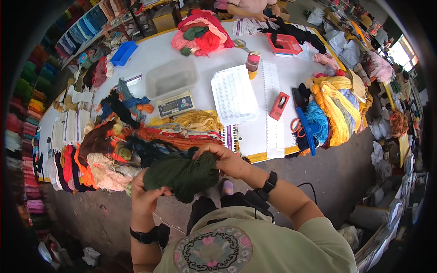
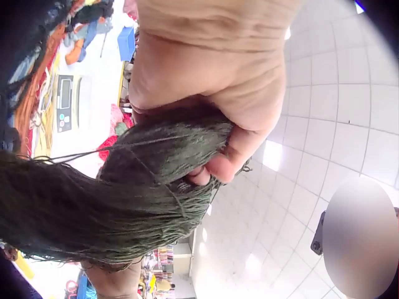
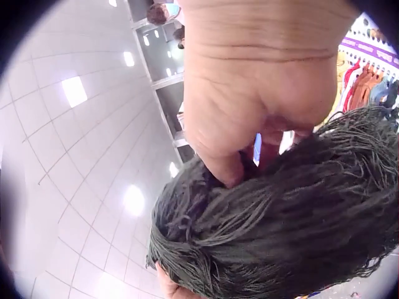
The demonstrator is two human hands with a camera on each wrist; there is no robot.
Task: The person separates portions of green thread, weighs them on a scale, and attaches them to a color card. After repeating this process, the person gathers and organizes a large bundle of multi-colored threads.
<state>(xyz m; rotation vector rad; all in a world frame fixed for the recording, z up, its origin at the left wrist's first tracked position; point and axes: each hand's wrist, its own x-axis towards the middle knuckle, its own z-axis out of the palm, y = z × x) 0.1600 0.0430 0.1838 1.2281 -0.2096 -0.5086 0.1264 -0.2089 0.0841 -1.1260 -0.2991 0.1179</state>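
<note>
A skein of dark green yarn [image 1: 186, 176] is stretched between both hands, in front of the body and near the table's front edge. My left hand [image 1: 146, 193] grips its left end; in the left wrist view the thumb and a fingertip pinch the looped strands [image 2: 162, 156]. At the upper right end, my right hand [image 1: 224, 161] holds the skein, with thumb and fingers sunk into the yarn [image 3: 280, 218] in the right wrist view. Part of the fingers of each hand is hidden by the strands.
Mixed yarn hanks [image 1: 177, 136] cover the table's near left. Behind them stand a digital scale [image 1: 175, 105] and a clear plastic bin [image 1: 172, 77]. Printed sheets [image 1: 234, 94], a red tape dispenser [image 1: 279, 106], orange-handled scissors [image 1: 297, 127] and yellow yarn [image 1: 334, 107] lie rightward. Another person [image 1: 255, 8] is opposite.
</note>
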